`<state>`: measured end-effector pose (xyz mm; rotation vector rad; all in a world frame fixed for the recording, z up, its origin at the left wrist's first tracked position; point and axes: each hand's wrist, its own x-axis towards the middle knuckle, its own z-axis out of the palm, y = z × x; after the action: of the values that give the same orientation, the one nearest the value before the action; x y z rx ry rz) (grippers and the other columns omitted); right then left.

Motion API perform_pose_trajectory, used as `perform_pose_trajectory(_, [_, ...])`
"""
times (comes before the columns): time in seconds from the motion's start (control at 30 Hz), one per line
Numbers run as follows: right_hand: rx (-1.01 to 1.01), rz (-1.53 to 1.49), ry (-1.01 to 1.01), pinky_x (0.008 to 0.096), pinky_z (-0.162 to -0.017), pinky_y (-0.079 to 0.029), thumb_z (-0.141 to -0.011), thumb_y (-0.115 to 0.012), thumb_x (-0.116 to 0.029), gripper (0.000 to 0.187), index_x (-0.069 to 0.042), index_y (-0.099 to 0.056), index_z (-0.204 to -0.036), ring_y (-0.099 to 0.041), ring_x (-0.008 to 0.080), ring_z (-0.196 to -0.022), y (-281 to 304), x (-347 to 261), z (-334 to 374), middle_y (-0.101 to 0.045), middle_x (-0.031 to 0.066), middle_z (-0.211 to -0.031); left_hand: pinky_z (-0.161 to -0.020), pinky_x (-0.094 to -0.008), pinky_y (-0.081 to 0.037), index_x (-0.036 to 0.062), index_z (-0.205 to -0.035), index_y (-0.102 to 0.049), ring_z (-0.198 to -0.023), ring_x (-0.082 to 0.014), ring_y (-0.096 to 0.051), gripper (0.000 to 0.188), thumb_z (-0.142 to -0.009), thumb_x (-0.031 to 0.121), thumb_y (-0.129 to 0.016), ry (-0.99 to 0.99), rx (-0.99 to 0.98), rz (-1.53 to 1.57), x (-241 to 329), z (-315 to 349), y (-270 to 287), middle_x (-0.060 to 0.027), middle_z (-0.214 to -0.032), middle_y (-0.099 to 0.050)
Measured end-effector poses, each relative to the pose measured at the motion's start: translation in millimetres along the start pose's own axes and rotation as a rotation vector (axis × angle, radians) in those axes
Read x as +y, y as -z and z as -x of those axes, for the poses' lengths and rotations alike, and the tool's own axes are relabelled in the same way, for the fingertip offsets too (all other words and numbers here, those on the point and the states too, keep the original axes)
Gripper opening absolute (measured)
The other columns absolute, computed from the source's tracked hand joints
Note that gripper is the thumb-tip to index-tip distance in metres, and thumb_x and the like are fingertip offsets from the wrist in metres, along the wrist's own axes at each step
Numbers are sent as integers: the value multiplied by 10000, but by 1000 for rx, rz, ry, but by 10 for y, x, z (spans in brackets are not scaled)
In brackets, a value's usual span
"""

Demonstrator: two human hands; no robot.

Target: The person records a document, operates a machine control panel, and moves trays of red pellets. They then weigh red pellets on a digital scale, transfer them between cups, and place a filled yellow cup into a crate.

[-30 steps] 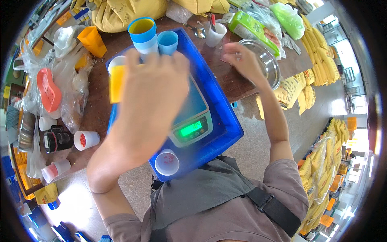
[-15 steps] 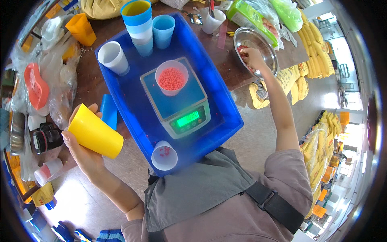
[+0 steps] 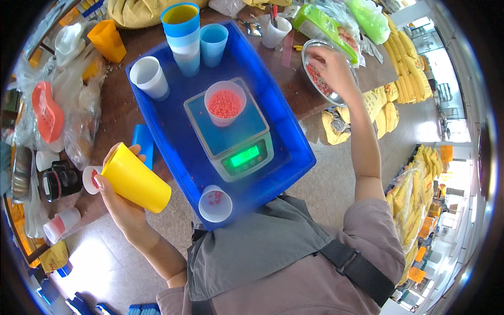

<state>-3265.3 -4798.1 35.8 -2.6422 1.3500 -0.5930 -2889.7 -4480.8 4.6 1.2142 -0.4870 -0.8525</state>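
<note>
Weighing of red pellets is the step in hand, judged from the layout. Far left: an orange scoop-like tool (image 3: 46, 111) lies among clear plastic bags (image 3: 79, 105), with an orange cup (image 3: 108, 40) behind. The left hand (image 3: 118, 202) is wrapped around a yellow cup (image 3: 135, 179), tilted on its side just outside the left wall of the blue tray (image 3: 294, 157), near a small white cup (image 3: 90, 179) showing red at its mouth. Inside the tray: a white cup (image 3: 149, 77) at back left, a stack of blue cups (image 3: 182, 37) behind, and a digital scale (image 3: 231, 134) at centre, display lit green. On its platform stands a translucent cup of red pellets (image 3: 224, 103). A second small cup (image 3: 215, 203) with a few pellets sits at the tray's front edge. Right: the right hand (image 3: 332, 65) reaches into a metal bowl (image 3: 320, 79) of red pellets, fingers bent downward; whether they pinch anything cannot be told. Judgement: next move calls for carrying pellets from bowl to the cup on the scale, adding slowly against the reading.
</note>
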Motion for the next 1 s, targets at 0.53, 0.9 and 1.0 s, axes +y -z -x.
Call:
perform_pose_trajectory(0.53, [-470, -10, 731, 399, -691, -542, -755, -670, -51, 53, -22, -626, -747, -694, 321, -810, -243, -1866, -324, -670, 142, -789, -878, -327, -598, 67, -1382, -530, -1087, -226, -695, 652, -1041, 602, -381, -32, 7, 36, -121, 279, 136, -157, -1186, -691])
perform_pose_trajectory(0.9, [-442, -660, 200, 246, -760, -576, -914, -730, -113, 190, 9, -766, -1056, -727, 137, -843, 357, -956, -342, -758, 96, -944, -920, -344, -585, 84, -1389, -524, -1106, -215, -686, 669, -1036, 627, -355, -20, -4, 47, -131, 322, 159, -132, -1200, -682])
perform_pose_trajectory(1.0, [-294, -569, -160, 266, -770, -578, -935, -718, -133, 240, 27, -744, -1112, -720, 132, -870, 512, -215, -188, -758, 91, -967, -931, -345, -581, 83, -1394, -517, -1110, -215, -684, 675, -1036, 629, -350, -7, 12, 62, -143, 342, 183, -132, -1213, -675])
